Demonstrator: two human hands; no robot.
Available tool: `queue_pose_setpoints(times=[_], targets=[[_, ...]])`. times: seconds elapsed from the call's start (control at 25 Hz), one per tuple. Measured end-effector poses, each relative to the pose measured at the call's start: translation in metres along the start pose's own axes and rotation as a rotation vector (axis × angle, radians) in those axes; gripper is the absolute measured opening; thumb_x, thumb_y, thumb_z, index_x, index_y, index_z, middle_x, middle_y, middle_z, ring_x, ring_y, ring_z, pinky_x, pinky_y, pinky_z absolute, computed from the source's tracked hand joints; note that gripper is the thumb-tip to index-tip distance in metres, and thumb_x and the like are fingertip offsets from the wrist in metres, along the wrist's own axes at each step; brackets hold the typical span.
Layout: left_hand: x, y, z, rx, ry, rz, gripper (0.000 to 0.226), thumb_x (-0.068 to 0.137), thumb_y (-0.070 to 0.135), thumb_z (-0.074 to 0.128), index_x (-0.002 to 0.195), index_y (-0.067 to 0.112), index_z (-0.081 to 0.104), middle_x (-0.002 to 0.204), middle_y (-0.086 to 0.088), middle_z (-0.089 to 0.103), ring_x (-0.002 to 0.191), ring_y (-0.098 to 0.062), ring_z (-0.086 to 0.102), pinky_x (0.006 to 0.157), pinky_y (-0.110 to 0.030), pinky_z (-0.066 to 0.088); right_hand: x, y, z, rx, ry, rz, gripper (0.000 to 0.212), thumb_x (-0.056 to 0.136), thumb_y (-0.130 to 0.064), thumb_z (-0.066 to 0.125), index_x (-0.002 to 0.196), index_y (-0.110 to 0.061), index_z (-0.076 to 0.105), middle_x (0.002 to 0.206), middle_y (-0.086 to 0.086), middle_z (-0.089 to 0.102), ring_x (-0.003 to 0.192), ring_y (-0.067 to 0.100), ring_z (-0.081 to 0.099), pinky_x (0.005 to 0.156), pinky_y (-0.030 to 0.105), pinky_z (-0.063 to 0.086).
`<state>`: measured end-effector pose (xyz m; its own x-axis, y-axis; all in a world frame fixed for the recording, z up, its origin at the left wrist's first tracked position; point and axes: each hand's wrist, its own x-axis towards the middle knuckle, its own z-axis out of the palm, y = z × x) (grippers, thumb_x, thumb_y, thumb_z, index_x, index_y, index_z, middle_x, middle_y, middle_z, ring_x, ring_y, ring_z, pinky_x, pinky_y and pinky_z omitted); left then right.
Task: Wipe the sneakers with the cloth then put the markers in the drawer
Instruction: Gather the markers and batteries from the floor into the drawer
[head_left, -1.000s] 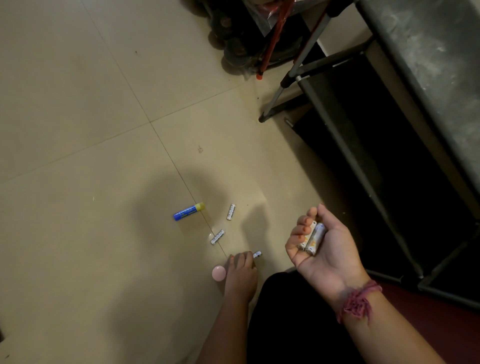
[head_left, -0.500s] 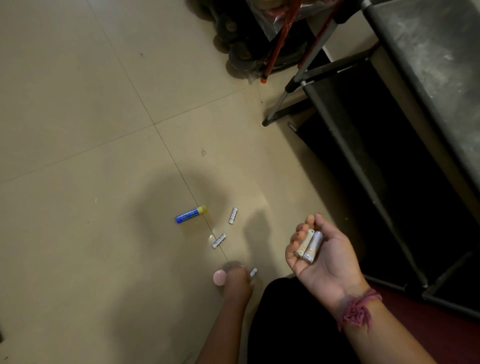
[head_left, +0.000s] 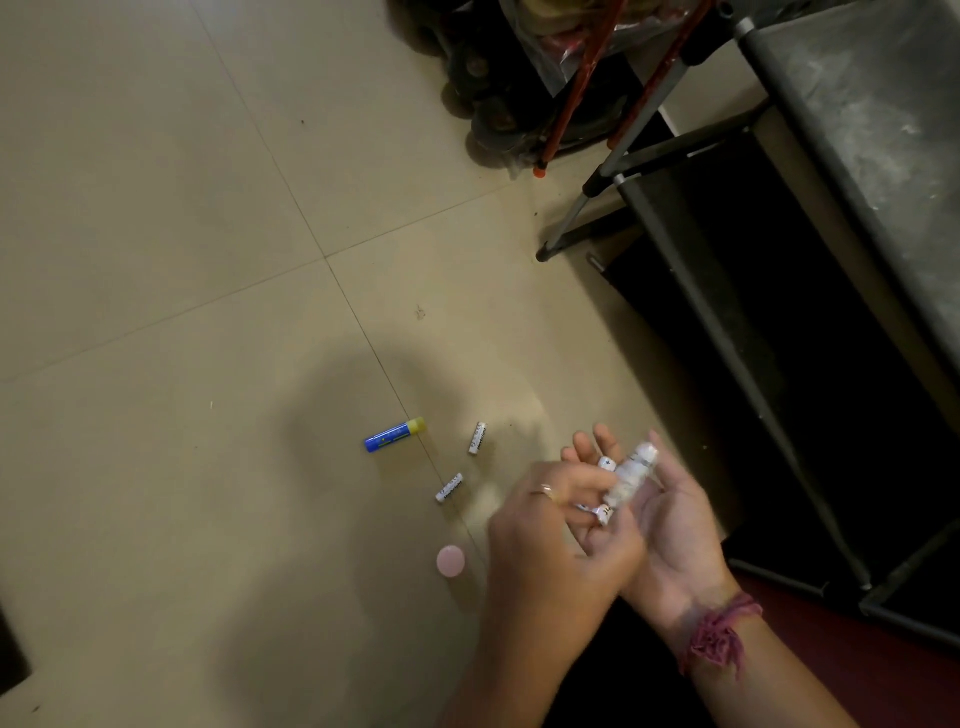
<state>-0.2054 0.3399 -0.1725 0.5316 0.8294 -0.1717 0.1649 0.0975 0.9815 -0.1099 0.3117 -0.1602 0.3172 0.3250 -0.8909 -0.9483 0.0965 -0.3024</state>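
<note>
My right hand (head_left: 675, 525) lies palm up with its fingers spread loosely. Small white cylinders (head_left: 631, 475) rest across its palm, blurred. My left hand (head_left: 556, 530) has come over that palm and pinches another small white cylinder (head_left: 597, 512) at its fingertips, just above the palm. On the floor tiles lie two more white cylinders (head_left: 478, 438) (head_left: 450, 487) and a blue tube with a yellow cap (head_left: 395, 434), all left of my hands. No sneakers, cloth or drawer are in view.
A pink round cap (head_left: 451, 561) lies on the floor near my left wrist. A metal-framed rack (head_left: 737, 353) with a dark lower shelf stands at the right. Dark clutter, a plastic bag and red poles (head_left: 576, 88) fill the top middle.
My left hand rose from the floor by the pink cap with a small white cylinder and moved right over my right palm. My right hand's fingers opened out.
</note>
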Motion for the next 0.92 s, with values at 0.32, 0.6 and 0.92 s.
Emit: queue_pose_setpoints(times=[0.32, 0.6, 0.92], targets=[[0.024, -0.071, -0.028, 0.125, 0.166, -0.184, 0.008, 0.086, 0.022, 0.064, 0.078, 0.025, 0.063, 0.078, 0.002, 0.065, 0.065, -0.002, 0.062, 0.059, -0.009, 0.044, -0.003, -0.006, 0.000, 0.149, 0.069, -0.053, 0.032, 0.086, -0.041, 0.056, 0.062, -0.021, 0.052, 0.064, -0.007, 0.054, 0.058, 0.008, 0.054, 0.055, 0.020, 0.050], [0.041, -0.227, -0.044, 0.701, -0.198, -0.366, 0.029, 0.088, 0.012, 0.062, 0.116, 0.004, 0.061, 0.109, -0.014, 0.060, 0.104, -0.030, 0.056, 0.083, -0.028, 0.038, -0.004, -0.003, 0.007, 0.134, 0.075, -0.081, 0.030, 0.086, -0.040, 0.057, 0.064, -0.020, 0.052, 0.066, -0.005, 0.054, 0.058, 0.009, 0.054, 0.055, 0.021, 0.049], [0.065, -0.245, -0.032, 1.164, -0.523, -0.274, 0.040, 0.098, 0.012, 0.039, 0.137, 0.010, 0.036, 0.135, -0.006, 0.043, 0.120, -0.022, 0.042, 0.094, -0.024, 0.031, -0.008, -0.001, 0.018, 0.158, 0.076, -0.085, 0.028, 0.084, -0.042, 0.060, 0.066, -0.020, 0.057, 0.068, -0.006, 0.058, 0.059, 0.010, 0.057, 0.060, 0.022, 0.047]])
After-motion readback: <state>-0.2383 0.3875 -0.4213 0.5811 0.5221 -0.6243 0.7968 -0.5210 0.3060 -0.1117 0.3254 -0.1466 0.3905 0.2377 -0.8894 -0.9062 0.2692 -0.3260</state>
